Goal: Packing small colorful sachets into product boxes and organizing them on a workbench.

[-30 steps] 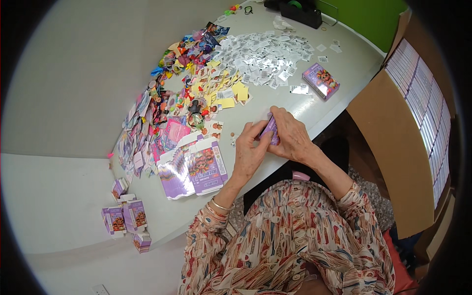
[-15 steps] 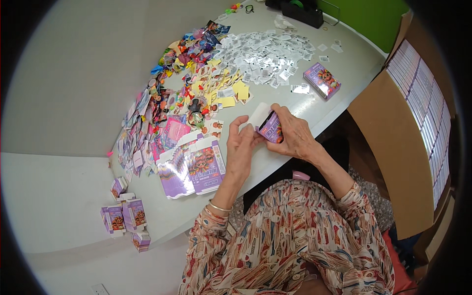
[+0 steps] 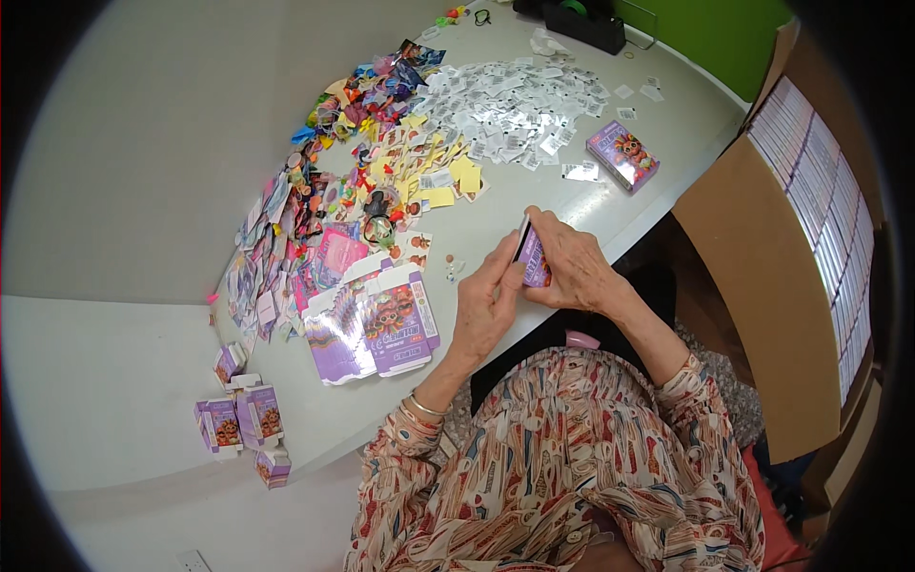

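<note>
Between both hands, near the table's front edge, is a small purple cardboard box with a printed cartoon figure. My right hand wraps round its right side, thumb below and fingers over the top end. My left hand is closed against its left end, fingers and thumb pressed on the flap there. The inside of the box is hidden. A stack of flat purple box blanks lies left of my left hand. Small trinkets in a clear wrapper lie just beyond that hand. Another closed purple box rests at the right.
White printed slips are heaped at the back, beside yellow-backed cards and a colourful pile of small toys. Several purple boxes sit at the lower left. A tape dispenser stands behind. A large carton of packed boxes is at the right.
The white flap that stood out from the box is now folded in. My left hand has moved right onto the box end, uncovering the wrapped trinkets on the table.
</note>
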The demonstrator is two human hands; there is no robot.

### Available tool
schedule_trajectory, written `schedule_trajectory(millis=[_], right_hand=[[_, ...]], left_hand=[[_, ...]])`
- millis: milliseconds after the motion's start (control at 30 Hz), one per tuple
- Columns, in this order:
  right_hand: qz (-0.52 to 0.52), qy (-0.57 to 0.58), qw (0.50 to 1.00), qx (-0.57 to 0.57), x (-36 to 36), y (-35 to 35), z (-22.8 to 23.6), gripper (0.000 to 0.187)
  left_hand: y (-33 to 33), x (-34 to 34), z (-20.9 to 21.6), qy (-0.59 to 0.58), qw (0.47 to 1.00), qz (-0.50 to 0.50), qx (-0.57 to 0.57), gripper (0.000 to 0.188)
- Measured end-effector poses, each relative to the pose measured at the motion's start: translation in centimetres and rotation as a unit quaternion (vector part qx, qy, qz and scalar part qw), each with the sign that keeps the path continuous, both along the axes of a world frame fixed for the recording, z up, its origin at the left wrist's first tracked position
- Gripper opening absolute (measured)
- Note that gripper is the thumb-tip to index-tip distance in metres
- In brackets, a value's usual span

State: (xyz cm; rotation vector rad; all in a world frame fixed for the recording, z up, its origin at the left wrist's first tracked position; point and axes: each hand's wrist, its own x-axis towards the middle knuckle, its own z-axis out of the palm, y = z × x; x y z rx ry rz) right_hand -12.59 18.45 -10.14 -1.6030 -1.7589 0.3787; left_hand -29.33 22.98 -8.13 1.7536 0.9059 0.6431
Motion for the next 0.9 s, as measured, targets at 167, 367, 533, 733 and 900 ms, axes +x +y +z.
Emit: schedule_trajectory(millis=[167,367,533,733,900], right_hand=[[0.014,0.045,0.997,0.06,0.0,0.1,0.0,0.082],[0.02,0.071,0.996,0.041,0.4,0.0,0.3,0.075],[0.035,0.037,0.998,0.022,0.6,-0.2,0.4,0.072],[0.019,0.028,0.999,0.0,0.5,-0.2,0.1,0.074],[-0.016,-0.012,1.0,-0.012,0.6,-0.1,-0.3,0.079]], left_hand=[[0.2,0.3,0.7,-0.129,0.985,0.001,-0.118,0.044],[1.8,0.3,0.0,-0.288,0.861,0.024,-0.418,0.041],[1.7,0.4,-0.9,-0.22,0.913,-0.004,-0.342,0.041],[0.4,0.6,-0.7,-0.068,0.996,-0.01,-0.063,0.037],[0.0,0.6,-0.7,-0.044,0.996,-0.02,0.079,0.034]])
